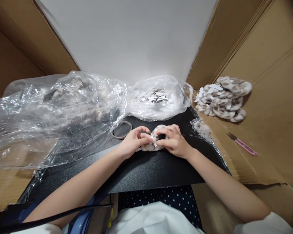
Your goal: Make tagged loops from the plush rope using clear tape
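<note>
Black tabletop (141, 172) underlies fluffy loop (151, 147) between both hands (133, 142) (174, 141).

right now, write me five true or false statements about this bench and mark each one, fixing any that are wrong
1. The left hand and right hand both have fingers on a furry piece. True.
2. The pink-handled cutter is in the right hand. False: it lies on the cardboard at the right.
3. A pile of furry loops sits beyond the cutter. True.
4. The grey ring lies beside the right hand. False: it is beside the left hand.
5. The bag of tag-like pieces is made of see-through plastic. True.
</note>
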Demonstrator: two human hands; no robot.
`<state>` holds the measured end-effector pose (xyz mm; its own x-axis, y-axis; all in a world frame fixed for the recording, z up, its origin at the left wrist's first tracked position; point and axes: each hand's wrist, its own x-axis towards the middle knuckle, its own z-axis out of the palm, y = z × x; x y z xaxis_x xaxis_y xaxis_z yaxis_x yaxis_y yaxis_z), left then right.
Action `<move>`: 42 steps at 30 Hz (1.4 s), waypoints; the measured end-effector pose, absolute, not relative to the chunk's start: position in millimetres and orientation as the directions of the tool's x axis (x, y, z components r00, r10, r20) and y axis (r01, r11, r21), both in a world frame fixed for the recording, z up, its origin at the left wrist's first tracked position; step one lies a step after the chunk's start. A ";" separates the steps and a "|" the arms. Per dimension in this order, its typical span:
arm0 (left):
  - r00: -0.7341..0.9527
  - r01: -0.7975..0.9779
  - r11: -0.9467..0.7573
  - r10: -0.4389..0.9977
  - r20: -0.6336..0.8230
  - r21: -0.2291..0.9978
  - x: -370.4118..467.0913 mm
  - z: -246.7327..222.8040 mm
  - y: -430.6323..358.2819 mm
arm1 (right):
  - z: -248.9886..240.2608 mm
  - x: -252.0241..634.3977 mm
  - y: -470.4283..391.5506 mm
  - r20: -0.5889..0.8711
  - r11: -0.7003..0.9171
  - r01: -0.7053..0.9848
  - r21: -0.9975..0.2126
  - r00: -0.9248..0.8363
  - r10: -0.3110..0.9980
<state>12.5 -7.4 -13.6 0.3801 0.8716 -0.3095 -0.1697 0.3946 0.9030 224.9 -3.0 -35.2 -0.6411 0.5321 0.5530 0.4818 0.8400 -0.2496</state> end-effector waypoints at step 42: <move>0.333 -0.223 0.299 0.918 -0.216 0.928 25.0 -17.7 -7.5 | -45.8 201.3 3.1 0.475 0.551 0.611 -0.568 -0.303 0.826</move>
